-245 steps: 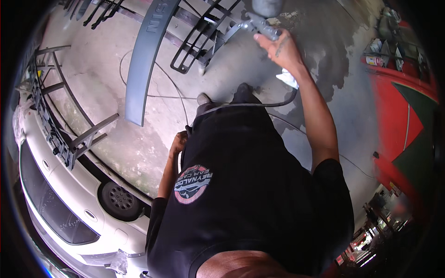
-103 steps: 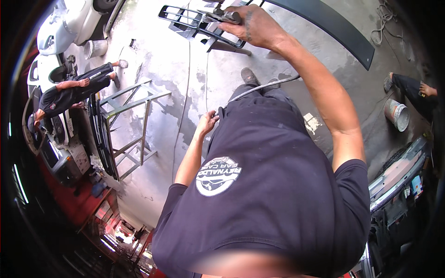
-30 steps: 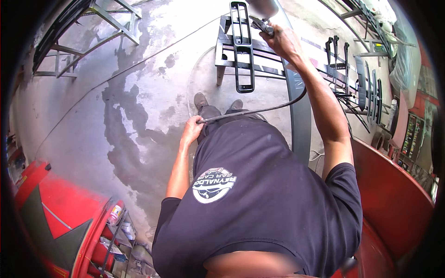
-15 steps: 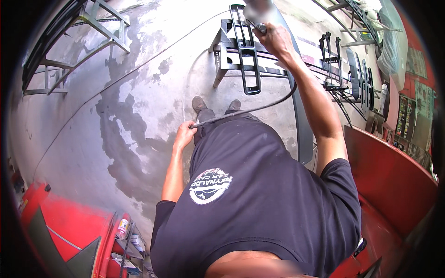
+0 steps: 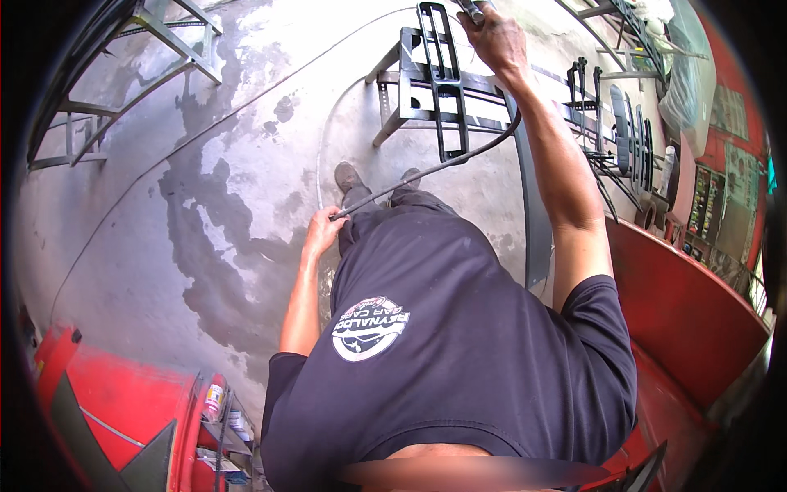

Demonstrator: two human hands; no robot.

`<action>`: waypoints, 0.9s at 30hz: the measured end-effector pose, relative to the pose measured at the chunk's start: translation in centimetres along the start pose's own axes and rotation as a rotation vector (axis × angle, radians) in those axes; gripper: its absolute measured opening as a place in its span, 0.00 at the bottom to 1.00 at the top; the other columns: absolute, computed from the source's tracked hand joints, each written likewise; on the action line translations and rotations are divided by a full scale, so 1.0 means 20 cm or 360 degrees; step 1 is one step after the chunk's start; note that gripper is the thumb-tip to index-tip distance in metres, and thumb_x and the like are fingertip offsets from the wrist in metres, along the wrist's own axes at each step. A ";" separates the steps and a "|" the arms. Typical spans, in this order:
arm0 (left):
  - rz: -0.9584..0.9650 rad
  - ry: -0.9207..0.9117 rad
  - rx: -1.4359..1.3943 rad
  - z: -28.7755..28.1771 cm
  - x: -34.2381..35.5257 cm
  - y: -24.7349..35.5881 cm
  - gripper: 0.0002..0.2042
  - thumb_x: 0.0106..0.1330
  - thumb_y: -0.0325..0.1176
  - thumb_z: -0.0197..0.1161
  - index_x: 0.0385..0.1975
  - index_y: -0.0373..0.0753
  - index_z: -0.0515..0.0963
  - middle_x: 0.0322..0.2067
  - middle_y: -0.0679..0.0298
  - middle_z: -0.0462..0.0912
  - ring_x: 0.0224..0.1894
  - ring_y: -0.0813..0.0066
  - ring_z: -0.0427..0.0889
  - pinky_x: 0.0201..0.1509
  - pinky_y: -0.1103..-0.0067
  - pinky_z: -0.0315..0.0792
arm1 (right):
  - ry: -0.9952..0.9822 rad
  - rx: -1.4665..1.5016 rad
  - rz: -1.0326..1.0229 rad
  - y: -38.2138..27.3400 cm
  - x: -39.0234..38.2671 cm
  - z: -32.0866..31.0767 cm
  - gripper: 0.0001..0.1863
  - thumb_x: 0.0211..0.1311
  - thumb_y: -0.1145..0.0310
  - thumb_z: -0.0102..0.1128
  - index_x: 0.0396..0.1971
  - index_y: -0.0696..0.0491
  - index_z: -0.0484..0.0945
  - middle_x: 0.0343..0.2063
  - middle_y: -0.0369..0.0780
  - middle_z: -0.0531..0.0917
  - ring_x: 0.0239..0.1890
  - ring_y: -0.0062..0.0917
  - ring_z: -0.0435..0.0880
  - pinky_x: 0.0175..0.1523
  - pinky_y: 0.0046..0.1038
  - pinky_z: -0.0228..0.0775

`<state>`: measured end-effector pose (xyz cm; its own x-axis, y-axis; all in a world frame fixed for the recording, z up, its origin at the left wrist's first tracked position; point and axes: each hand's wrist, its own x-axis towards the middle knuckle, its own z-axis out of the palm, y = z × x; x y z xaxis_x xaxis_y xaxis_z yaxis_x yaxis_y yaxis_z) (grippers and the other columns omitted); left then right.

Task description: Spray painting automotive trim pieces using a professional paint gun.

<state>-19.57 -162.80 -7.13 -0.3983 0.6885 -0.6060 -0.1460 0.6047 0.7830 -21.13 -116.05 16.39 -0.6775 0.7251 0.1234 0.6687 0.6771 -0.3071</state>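
My right hand (image 5: 498,43) is stretched far forward, closed around a metal spray gun (image 5: 471,10) partly cut off by the top edge. A dark hose (image 5: 426,174) sags from the right wrist down to my left hand (image 5: 323,227), whose fingers pinch it in front of my left thigh. Just left of the right hand, a long black slotted frame (image 5: 447,82) lies over a grey metal stand (image 5: 400,86). The hose crosses in front of the frame's near end.
A long dark panel (image 5: 531,205) stands right of my legs. Farther right are several black parts on a rack (image 5: 586,115) and a red curved panel (image 5: 689,303). Another metal stand (image 5: 156,33) is at far left. A thin line (image 5: 246,115) crosses the wet-patched floor (image 5: 197,271).
My right hand has moved forward and slightly right with the spray gun, away from the frame. My left hand has shifted slightly left and forward, and the hose now crosses the frame's near end.
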 end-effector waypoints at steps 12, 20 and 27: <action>0.0151 -0.0045 0.0068 -0.03 0.10 0.02 0.07 0.59 0.25 0.66 0.36 0.31 0.82 0.29 0.59 0.86 0.34 0.72 0.84 0.43 0.75 0.75 | -0.0426 -0.0176 -0.0050 0.06 -0.43 -0.19 0.16 0.63 0.58 0.66 0.42 0.55 0.84 0.29 0.54 0.86 0.36 0.49 0.88 0.44 0.46 0.79; -0.0001 0.0074 0.0199 -0.08 0.03 0.17 0.08 0.57 0.31 0.69 0.33 0.34 0.84 0.26 0.59 0.85 0.32 0.71 0.83 0.40 0.74 0.74 | 0.0033 -0.0248 -0.0272 0.14 -0.16 -0.12 0.24 0.67 0.49 0.64 0.42 0.58 0.83 0.26 0.51 0.87 0.29 0.43 0.89 0.36 0.40 0.80; 0.0066 0.0001 0.0040 0.07 0.01 0.11 0.08 0.58 0.27 0.67 0.36 0.34 0.84 0.28 0.60 0.86 0.33 0.74 0.83 0.40 0.76 0.74 | -0.0403 -0.0088 -0.0208 0.16 -0.51 -0.31 0.15 0.67 0.60 0.64 0.41 0.59 0.83 0.25 0.53 0.85 0.28 0.43 0.88 0.37 0.42 0.78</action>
<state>-18.73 -160.79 -5.74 -0.4039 0.7130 -0.5732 -0.1066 0.5857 0.8035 -10.24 -120.52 20.06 -0.8094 0.5814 -0.0829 0.5815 0.7737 -0.2513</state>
